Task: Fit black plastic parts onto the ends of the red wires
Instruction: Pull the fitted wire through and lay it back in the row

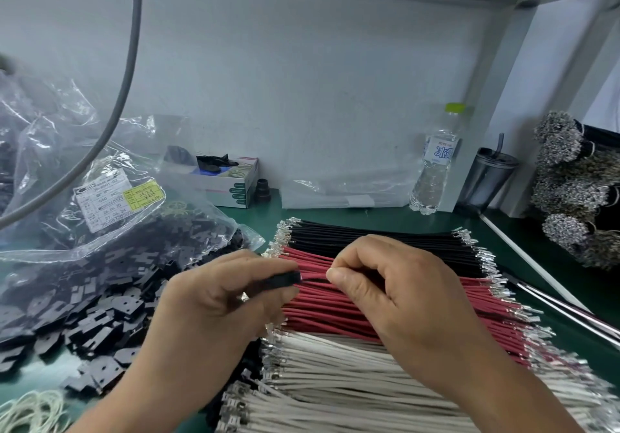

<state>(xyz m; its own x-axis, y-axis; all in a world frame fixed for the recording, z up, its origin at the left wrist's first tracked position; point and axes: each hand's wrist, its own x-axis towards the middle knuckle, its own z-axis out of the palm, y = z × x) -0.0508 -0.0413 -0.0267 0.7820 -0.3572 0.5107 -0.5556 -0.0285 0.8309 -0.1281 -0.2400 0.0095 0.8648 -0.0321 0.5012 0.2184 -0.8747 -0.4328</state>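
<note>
Above the red wire pile (322,301), left hand (214,301) fingers pinch a black plastic part (281,280); right hand (385,285) fingers pinch one wire end just beside it, seemingly unjoined; nearly all wires look unfitted.

Matt red wires (322,312), shiny metal tips, crinkled glossy plastic bag (100,177).

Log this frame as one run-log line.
left hand: holds black plastic part | right hand: pinches red wire end | phase: inserting | red wires: on table
</note>
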